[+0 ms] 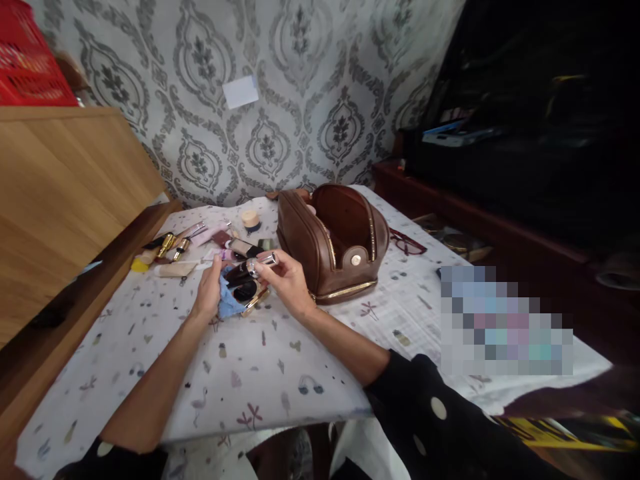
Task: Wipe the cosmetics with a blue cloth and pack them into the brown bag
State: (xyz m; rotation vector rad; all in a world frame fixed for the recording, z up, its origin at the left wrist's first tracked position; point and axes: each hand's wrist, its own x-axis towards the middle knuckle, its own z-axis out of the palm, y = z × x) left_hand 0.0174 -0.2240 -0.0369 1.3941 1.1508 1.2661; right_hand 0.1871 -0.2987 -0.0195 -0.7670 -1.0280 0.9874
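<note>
Pinching the silver end of a dark tube (240,274) in the right hand (289,282), left of the frame's centre. Clasping a blue cloth (228,304) in the left hand (207,293), at the tube's dark end; cannot tell whether touching. Held nearly crosswise, long axis tilted up rightward, toward the open brown bag (299,243), nearer the right hand.

A room in a home, it seems. Ornate wallpaper (267,143) rises beyond the tabletop's (250,373) far edge; cosmetics (165,247) lie near its far-left corner.
</note>
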